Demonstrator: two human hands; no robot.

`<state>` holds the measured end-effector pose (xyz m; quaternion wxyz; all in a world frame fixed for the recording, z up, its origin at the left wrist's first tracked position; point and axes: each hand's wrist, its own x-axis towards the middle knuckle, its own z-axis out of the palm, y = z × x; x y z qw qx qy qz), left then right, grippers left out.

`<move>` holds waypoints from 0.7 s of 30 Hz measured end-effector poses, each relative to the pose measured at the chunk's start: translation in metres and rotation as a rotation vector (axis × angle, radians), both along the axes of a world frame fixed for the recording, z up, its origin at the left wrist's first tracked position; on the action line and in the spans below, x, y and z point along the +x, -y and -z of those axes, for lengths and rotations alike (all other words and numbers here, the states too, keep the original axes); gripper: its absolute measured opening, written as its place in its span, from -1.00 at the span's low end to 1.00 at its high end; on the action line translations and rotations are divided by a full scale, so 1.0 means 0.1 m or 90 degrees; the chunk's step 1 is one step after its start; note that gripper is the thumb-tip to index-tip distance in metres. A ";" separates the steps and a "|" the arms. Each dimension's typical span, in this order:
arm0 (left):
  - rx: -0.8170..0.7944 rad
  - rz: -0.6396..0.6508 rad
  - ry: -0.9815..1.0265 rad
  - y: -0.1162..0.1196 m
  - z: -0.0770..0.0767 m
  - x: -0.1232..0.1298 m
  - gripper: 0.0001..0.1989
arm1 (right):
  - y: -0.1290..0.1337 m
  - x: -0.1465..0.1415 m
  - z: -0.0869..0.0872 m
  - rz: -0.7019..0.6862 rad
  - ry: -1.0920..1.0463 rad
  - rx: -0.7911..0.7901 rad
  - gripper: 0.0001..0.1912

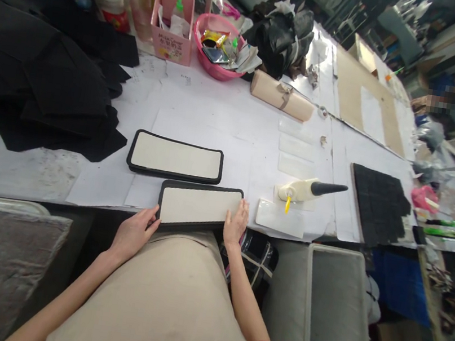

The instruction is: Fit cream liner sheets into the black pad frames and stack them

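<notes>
Panel with a cream face and black border, here termed the front panel (200, 206), lies at the near edge of a paper-covered bench (220, 104), directly before the worker's beige apron (175, 294). The left hand (135, 231) is at its lower left corner, the fingers bent and close together, pinching that corner against the thumb. The right hand (236, 223) holds the opposite end, its fingers extended side by side along the border while the thumb rests on the cream face; the undersides of both grips are hidden. Just behind and to the left lies a rear panel (176, 157) of like pattern. To the right of the front panel, a pale bottle (299, 190) with a dark tapered end and a yellow tip lies on its side, near a whitish strip (280, 218); translucent strips (297, 147) form a column beyond it. Farther right is a flat black slab (378, 204). Black sheets (41, 68) are heaped at left. Along the back stand a pink box (170, 42) and a pink basin (214, 69) of small articles, with a tied beige roll (283, 96) to the basin's right. Below the bench, at right, is a grey bin (337, 261).
</notes>
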<state>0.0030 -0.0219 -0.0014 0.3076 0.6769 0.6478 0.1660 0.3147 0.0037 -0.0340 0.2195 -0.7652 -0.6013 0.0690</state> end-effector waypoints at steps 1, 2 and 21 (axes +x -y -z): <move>-0.006 -0.008 0.014 0.00 -0.01 0.01 -0.57 | 0.03 0.07 0.05 0.045 -0.019 0.005 -0.40; -0.014 -0.018 0.029 0.00 -0.02 0.02 -0.57 | 0.05 0.12 0.09 0.072 -0.038 0.005 -0.40; -0.246 -0.429 0.503 -0.11 -0.25 0.15 -0.50 | 0.12 0.14 -0.33 0.102 -0.484 0.003 -0.64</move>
